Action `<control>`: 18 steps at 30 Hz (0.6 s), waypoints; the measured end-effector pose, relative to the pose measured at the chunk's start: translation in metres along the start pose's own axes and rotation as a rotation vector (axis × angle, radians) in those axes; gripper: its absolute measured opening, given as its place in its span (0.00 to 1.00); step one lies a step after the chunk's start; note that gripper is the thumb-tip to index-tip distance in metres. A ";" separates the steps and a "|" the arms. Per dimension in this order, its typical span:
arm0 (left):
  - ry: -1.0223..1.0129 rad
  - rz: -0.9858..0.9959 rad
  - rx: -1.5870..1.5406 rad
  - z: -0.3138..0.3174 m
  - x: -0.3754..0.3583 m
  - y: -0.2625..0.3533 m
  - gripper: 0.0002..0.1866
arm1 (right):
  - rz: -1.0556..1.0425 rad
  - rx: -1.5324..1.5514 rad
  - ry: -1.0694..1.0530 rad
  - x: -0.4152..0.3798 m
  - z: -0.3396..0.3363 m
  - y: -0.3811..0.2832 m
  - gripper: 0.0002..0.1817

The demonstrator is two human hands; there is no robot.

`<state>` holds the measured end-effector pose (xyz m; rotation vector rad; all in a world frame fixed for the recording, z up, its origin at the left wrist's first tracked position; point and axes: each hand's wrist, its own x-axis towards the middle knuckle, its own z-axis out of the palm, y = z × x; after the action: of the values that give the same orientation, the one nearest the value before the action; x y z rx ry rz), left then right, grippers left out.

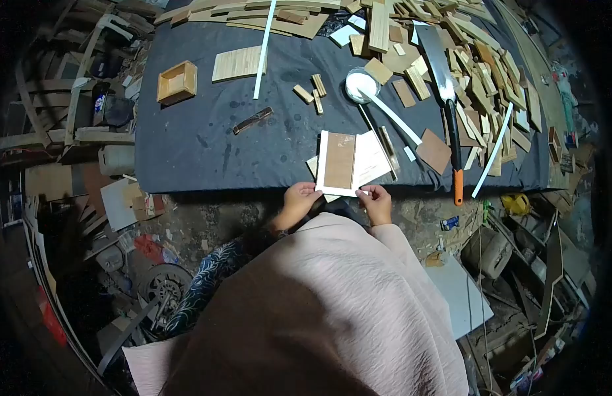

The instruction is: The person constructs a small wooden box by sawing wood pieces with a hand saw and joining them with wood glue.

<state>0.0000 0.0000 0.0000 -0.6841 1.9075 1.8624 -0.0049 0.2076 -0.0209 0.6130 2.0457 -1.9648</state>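
In the head view, you hold the brown panel (340, 160) near the front edge of the dark cloth (200, 155), in front of your body. White strips (323, 162) edge its left side and its near side. Your left hand (297, 203) is nearly closed, thumb and fingers pinching the panel's near left corner. Your right hand (378, 203) is partly curled, its thumb and fingertips pinching the near right corner.

A white sheet (373, 158) lies partly under the panel and shows to its right, with a narrow dark piece (389, 153) along its far right side. Beyond the panel, three small wood blocks (303, 94) lie close together. To their right sits a round white container (362, 86), a long white stick (397, 117) reaching from it toward you. A square brown piece (434, 151) lies near that stick's close end, and a small white piece (409, 154) is just beside it.

Farther right, a long metal blade (435, 61) with a black and orange handle (454, 138) lies lengthwise, its orange end at the near edge. Beside it spreads a pile of wood pieces (483, 86). On the left you have an open wooden box (177, 83), a slatted wood panel (235, 65) with a white strip across its right end, and a dark rough stick (253, 121).
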 end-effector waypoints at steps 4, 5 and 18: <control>0.007 0.008 0.045 0.007 0.000 -0.003 0.19 | 0.025 0.003 0.008 -0.001 -0.007 0.000 0.09; 0.005 0.005 0.029 0.007 -0.001 -0.003 0.18 | 0.025 0.000 0.002 -0.001 -0.008 0.002 0.10; -0.006 -0.029 0.002 0.000 0.001 0.002 0.15 | 0.158 0.217 -0.037 -0.004 0.002 -0.023 0.08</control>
<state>-0.0016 -0.0004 0.0007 -0.7012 1.8855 1.8427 -0.0114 0.2046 0.0011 0.7518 1.7184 -2.1020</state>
